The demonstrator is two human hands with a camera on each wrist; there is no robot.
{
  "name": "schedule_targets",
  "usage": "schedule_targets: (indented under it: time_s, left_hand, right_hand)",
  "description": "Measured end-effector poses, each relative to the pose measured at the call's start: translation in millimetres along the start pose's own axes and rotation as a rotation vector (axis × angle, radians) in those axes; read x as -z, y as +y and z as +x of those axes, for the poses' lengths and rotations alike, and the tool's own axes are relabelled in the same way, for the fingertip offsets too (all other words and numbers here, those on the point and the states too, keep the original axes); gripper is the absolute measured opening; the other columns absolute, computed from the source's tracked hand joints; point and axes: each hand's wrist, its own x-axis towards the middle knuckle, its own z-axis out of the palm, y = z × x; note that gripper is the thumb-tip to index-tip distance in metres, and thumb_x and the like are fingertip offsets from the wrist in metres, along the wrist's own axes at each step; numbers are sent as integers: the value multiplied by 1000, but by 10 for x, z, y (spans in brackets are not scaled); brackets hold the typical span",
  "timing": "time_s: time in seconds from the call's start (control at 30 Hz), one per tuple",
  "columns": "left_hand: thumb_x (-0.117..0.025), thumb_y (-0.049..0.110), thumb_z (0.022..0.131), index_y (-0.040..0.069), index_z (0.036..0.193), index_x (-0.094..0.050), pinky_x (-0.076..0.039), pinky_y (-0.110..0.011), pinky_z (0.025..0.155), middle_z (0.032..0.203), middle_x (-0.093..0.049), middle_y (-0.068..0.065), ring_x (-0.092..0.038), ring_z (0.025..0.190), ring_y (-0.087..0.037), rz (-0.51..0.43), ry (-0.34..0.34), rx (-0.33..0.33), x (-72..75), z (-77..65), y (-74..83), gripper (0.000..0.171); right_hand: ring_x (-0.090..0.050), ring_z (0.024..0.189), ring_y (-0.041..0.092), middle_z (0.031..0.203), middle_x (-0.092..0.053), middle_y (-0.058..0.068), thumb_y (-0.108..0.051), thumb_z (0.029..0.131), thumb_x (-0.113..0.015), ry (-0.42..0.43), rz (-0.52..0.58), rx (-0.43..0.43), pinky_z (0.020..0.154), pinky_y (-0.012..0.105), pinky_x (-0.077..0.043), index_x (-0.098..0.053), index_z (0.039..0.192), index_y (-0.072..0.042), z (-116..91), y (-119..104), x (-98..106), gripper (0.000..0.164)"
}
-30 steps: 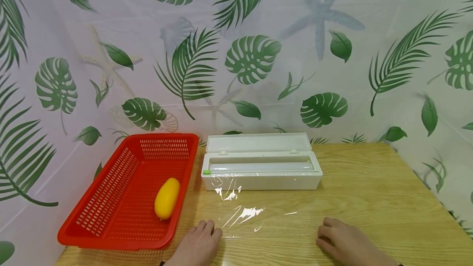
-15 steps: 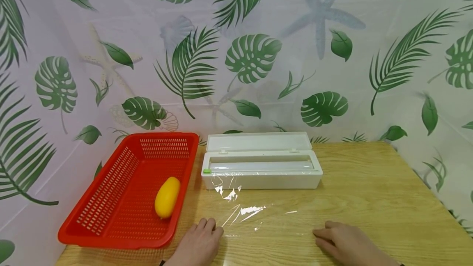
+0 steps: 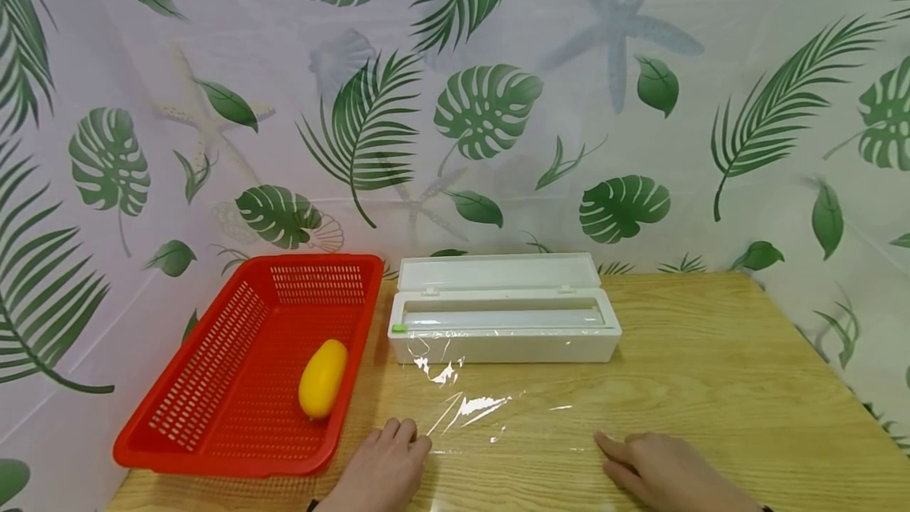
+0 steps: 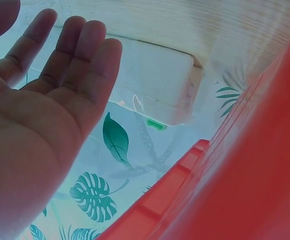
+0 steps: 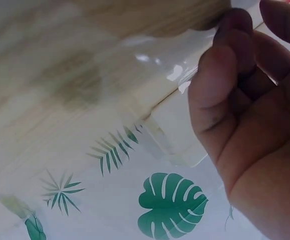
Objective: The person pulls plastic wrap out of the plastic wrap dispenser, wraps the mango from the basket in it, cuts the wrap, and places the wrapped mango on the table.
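A sheet of clear cling film [image 3: 483,409] runs from a white cling film dispenser [image 3: 505,350] over the table toward me, showing mainly by its glare. At the film's near left side is my left hand [image 3: 384,466], palm down, fingertips right by the edge. In the left wrist view its fingers [image 4: 97,60] are gently bent, with the thumb apart from them. My right hand [image 3: 657,468] lies by the near right side, index finger stretched toward the film and the other fingers bent. The right wrist view shows film right at those fingertips [image 5: 235,22].
A red plastic basket [image 3: 235,461] stands on the left, close beside my left hand, with a yellow mango-like fruit [image 3: 323,379] inside. The dispenser's lid [image 3: 498,272] is raised against the leaf-patterned backdrop [image 3: 490,204]. Bare wooden table [image 3: 725,370] extends to the right.
My right index finger has straightened and reached left toward the film, while the rest of that hand barely moved. The left hand, film, dispenser and basket look unchanged.
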Motion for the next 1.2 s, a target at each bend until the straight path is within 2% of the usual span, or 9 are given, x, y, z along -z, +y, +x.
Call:
schedule_targets:
  time_s: [0.17, 0.3, 0.37, 0.47, 0.57, 0.73, 0.97, 1.1, 1.2]
  left_hand:
    - [-65, 18, 74, 12, 83, -58, -43, -29, 54, 76, -45, -2, -44, 70, -19, -7, -11, 1, 6, -3, -11, 13]
    - [-64, 16, 75, 12, 84, -57, -42, -29, 53, 74, -45, -2, -44, 68, -18, -11, -43, 4, 5, -17, -12, 12]
    - [-63, 15, 75, 12, 83, -57, -40, -28, 51, 73, -45, -2, -44, 67, -18, -13, -72, 10, 2, -26, -9, 11]
    - [-62, 15, 74, 13, 84, -57, -39, -28, 50, 72, -45, -2, -44, 66, -17, -19, -109, 23, 0, -33, -1, 11]
    - [-62, 15, 74, 13, 83, -57, -40, -28, 50, 73, -45, -2, -44, 66, -18, -16, -102, 30, -4, -28, 4, 10]
    - [-64, 17, 73, 13, 79, -57, -41, -27, 49, 74, -47, -2, -46, 67, -18, 20, -44, 31, 41, -9, 7, 10]
    - [-66, 21, 72, 13, 82, -57, -44, -27, 51, 74, -47, -1, -46, 67, -17, 64, 29, -17, 275, 22, 47, 16]
    - [-67, 27, 76, 13, 85, -58, -44, -26, 53, 76, -48, -1, -47, 70, -17, 85, 41, -38, 531, 63, 59, 19]
    - [-67, 30, 77, 13, 88, -58, -46, -27, 55, 79, -51, -1, -48, 73, -17, 89, 53, -42, 752, 82, 40, 22]
  right_hand:
    - [-35, 45, 1, 58, -45, -12, -31, 92, -52, 34, -46, 46, 43, 25, -37, -59, 119, 1, 14, -25, -4, 42]
    - [-39, 49, 1, 62, -50, -11, -31, 92, -53, 34, -24, 28, 45, 28, -41, -62, 115, -1, 26, -38, 13, 39]
    - [-42, 53, 0, 67, -53, -11, -31, 91, -53, 33, -2, 10, 48, 30, -44, -66, 109, -5, 43, -42, 28, 34]
    - [-43, 56, 0, 68, -53, -14, -31, 91, -54, 44, 21, 2, 49, 29, -44, -69, 91, -15, 82, -51, 57, 22]
    - [-43, 55, 0, 66, -51, -16, -29, 91, -54, 68, 24, 10, 50, 26, -42, -62, 80, -25, 125, -63, 87, 14]
    - [-42, 55, 0, 69, -51, -16, -31, 91, -55, 139, 6, 13, 49, 25, -41, -64, 83, -24, 191, -132, 164, 14]
    - [-39, 51, 0, 65, -50, -15, -28, 90, -56, 240, 27, 50, 45, 23, -38, -67, 86, -19, 298, -274, 334, 15]
    - [-41, 54, 0, 68, -52, -16, -27, 90, -57, 273, 24, 64, 48, 23, -39, -68, 87, -18, 356, -349, 387, 14]
    - [-41, 55, 0, 69, -52, -16, -28, 90, -57, 264, 22, 75, 48, 23, -39, -68, 88, -19, 398, -389, 383, 14]
